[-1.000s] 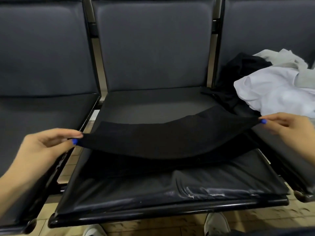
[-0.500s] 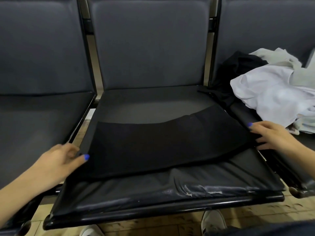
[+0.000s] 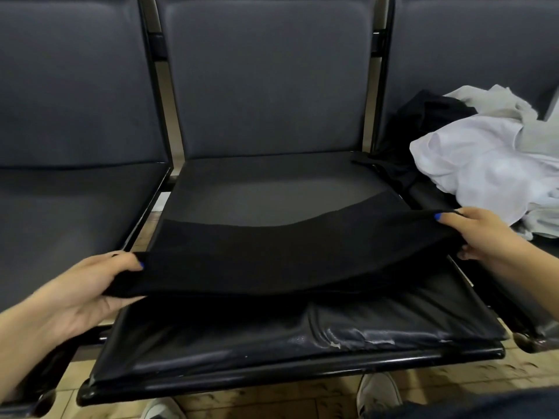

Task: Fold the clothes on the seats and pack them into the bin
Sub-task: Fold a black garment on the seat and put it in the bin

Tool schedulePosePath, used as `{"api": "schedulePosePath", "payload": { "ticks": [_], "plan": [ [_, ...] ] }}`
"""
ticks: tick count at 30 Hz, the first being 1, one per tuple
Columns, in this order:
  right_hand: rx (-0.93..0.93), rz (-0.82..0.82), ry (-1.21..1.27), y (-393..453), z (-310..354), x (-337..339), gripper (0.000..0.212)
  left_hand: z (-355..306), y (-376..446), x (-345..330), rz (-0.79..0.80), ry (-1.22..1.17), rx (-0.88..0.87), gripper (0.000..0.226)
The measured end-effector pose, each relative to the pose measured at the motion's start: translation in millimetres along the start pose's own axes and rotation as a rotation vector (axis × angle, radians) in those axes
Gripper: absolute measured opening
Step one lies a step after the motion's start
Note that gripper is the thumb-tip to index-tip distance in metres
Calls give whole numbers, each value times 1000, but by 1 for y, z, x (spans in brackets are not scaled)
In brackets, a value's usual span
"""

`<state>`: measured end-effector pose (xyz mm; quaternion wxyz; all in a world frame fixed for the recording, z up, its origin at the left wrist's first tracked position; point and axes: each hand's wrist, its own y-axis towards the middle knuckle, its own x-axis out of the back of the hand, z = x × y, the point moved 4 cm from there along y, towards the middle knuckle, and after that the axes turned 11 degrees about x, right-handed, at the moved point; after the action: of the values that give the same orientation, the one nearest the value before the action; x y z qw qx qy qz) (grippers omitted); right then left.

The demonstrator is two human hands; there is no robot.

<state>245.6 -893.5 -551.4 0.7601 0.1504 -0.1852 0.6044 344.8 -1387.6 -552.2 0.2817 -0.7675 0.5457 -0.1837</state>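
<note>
A black garment (image 3: pixel 287 261) lies folded into a wide band across the middle seat (image 3: pixel 272 337). My left hand (image 3: pixel 87 288) grips its near-left corner and lifts it off the cushion. My right hand (image 3: pixel 481 234) pinches the right end and holds it raised over the seat's right edge. The near edge of the cloth hangs above the cushion between my hands. On the right seat sits a heap of unfolded clothes: a white garment (image 3: pixel 484 170), a pale grey one (image 3: pixel 499 101) and a black one (image 3: pixel 423 122). No bin is in view.
The left seat (image 3: pixel 69 213) holds nothing. Three dark backrests stand behind the seats. Metal frame bars run between the seats. Under the front edge I see tiled floor and the toes of two light shoes (image 3: pixel 378 394).
Half a second ago the black garment lay flat on the seat under my hands. Now both hands have taken its ends and lifted the near edge up again.
</note>
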Motion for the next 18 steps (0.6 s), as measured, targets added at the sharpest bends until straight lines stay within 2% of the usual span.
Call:
{"api": "schedulePosePath", "payload": {
  "ticks": [2, 4, 6, 9, 11, 13, 15, 16, 18],
  "plan": [
    [-143, 31, 157, -7, -6, -1, 15, 4, 2, 6, 10, -35, 7, 30],
    [-249, 70, 223, -14, -12, -2, 11, 7, 4, 13, 4, -39, 7, 45],
    [-315, 103, 238, -18, -17, 0, 7, 6, -2, 13, 47, 23, 21, 38],
    [-358, 153, 205, -21, -19, 4, 2, 5, -6, 19, 29, 335, 34, 71],
    [-328, 177, 135, -22, -19, 7, 8, 5, -4, 23, -21, 575, 20, 98],
    [-299, 206, 114, -20, -21, 10, 18, 3, -3, 25, -94, 717, 0, 113],
    [-300, 277, 129, -22, -21, 7, 18, 3, 3, 34, -154, 762, -30, 111],
    [-309, 325, 101, -24, -19, 5, 16, 1, 7, 35, -193, 759, -51, 103],
    [-315, 413, 22, -25, -17, 5, 38, -7, 9, 39, -321, 775, -176, 78]
  ]
}}
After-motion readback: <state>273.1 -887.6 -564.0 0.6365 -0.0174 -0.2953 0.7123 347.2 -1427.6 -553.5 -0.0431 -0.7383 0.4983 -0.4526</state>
